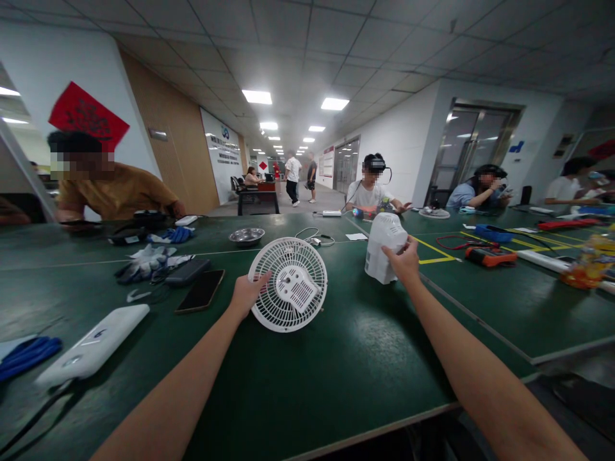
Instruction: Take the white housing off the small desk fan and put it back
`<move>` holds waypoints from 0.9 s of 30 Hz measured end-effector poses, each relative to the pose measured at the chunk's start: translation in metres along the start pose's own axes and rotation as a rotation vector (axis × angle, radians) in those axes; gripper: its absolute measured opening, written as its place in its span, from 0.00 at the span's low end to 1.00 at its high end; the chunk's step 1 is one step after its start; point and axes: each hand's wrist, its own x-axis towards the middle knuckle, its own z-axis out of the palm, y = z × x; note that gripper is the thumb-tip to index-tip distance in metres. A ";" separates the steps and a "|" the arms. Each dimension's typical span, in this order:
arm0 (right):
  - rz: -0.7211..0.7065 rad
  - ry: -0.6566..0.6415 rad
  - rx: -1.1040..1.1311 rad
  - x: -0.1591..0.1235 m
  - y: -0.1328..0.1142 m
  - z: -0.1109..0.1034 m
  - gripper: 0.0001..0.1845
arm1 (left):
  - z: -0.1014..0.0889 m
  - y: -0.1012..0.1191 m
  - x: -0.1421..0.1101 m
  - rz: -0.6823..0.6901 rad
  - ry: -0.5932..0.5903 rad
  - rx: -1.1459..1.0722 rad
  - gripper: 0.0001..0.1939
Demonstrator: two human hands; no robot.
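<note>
My left hand (pixel 248 293) grips the left rim of a round white fan grille (pixel 264 314), thumb over its edge. The grille is tilted up, with a white slotted motor cover (pixel 302 291) at its middle facing me. To the right, my right hand (pixel 404 259) is closed on the side of a white plastic fan base (pixel 383 234), which stands upright or is held just at the green table; I cannot tell if it bears on it. The two fan parts are apart from each other. Behind the grille lies a white cable (pixel 314 241).
On the green table (pixel 336 390) at left are a white power bank (pixel 96 342), a phone (pixel 200 291), gloves (pixel 144 264) and a blue cable (pixel 29 358). A metal bowl (pixel 246 237) sits farther back. Right stand an orange multimeter (pixel 491 256) and a bottle (pixel 589 259). People sit opposite.
</note>
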 end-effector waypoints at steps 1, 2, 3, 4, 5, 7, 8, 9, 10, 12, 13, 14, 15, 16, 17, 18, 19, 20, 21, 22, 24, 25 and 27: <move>-0.001 0.006 -0.009 0.000 -0.001 0.000 0.49 | 0.000 0.000 0.000 0.000 -0.003 -0.002 0.16; -0.001 0.014 -0.014 0.000 -0.002 -0.001 0.49 | 0.000 -0.001 0.000 0.001 -0.007 -0.005 0.15; -0.001 0.025 -0.014 0.000 -0.004 -0.001 0.48 | 0.000 -0.001 0.001 0.003 -0.014 -0.007 0.15; -0.001 0.037 -0.010 0.000 -0.005 -0.001 0.47 | 0.000 -0.002 0.001 0.006 -0.022 -0.009 0.15; -0.003 0.046 -0.001 -0.001 -0.006 -0.002 0.46 | -0.001 -0.003 0.002 0.009 -0.029 -0.010 0.16; -0.011 0.049 0.019 -0.001 -0.009 -0.002 0.45 | -0.001 -0.004 0.002 0.008 -0.035 -0.010 0.16; -0.016 0.047 0.026 -0.002 -0.010 -0.003 0.45 | -0.001 -0.005 0.003 0.007 -0.034 -0.012 0.17; -0.024 0.053 0.023 -0.002 -0.011 -0.003 0.45 | -0.002 -0.005 0.003 0.007 -0.036 -0.015 0.17; -0.036 0.064 0.008 -0.003 -0.013 -0.004 0.44 | -0.002 -0.005 0.002 0.008 -0.040 -0.019 0.17; -0.088 0.103 -0.054 -0.004 -0.016 -0.005 0.44 | -0.002 -0.004 0.002 0.006 -0.057 -0.029 0.17; -0.130 0.122 -0.088 -0.004 -0.019 -0.006 0.44 | -0.002 -0.003 0.001 0.004 -0.062 -0.034 0.17; -0.178 0.135 -0.112 -0.005 -0.023 -0.007 0.44 | -0.002 -0.003 0.001 0.002 -0.063 -0.036 0.17; -0.226 0.142 -0.121 -0.007 -0.028 -0.007 0.44 | -0.003 -0.002 0.001 0.000 -0.059 -0.036 0.17; -0.268 0.146 -0.113 -0.010 -0.033 -0.006 0.44 | -0.003 -0.002 0.001 -0.003 -0.055 -0.035 0.16; -0.302 0.141 -0.091 -0.013 -0.039 -0.005 0.44 | -0.003 -0.002 0.000 -0.007 -0.058 -0.033 0.16; -0.329 0.124 -0.061 -0.018 -0.046 -0.003 0.44 | -0.003 -0.002 0.000 -0.008 -0.061 -0.030 0.16; -0.350 0.094 -0.031 -0.024 -0.052 0.000 0.44 | -0.003 -0.002 0.000 -0.005 -0.064 -0.027 0.16; -0.371 0.039 -0.006 -0.031 -0.059 0.004 0.43 | -0.003 -0.002 0.000 0.001 -0.069 -0.023 0.16; -0.393 -0.034 0.003 -0.039 -0.065 0.009 0.42 | -0.003 -0.003 0.000 0.013 -0.070 -0.018 0.16; -0.408 -0.095 -0.010 -0.048 -0.070 0.014 0.40 | -0.003 -0.003 0.000 0.028 -0.067 -0.009 0.17; -0.422 -0.236 -0.075 -0.065 -0.076 0.026 0.39 | -0.002 -0.002 0.000 0.053 -0.051 0.021 0.17; -0.414 -0.315 -0.098 -0.073 -0.077 0.032 0.38 | -0.003 -0.002 0.000 0.059 -0.048 0.037 0.18; -0.355 -0.425 -0.150 -0.085 -0.076 0.043 0.36 | -0.003 -0.002 0.000 0.067 -0.043 0.062 0.18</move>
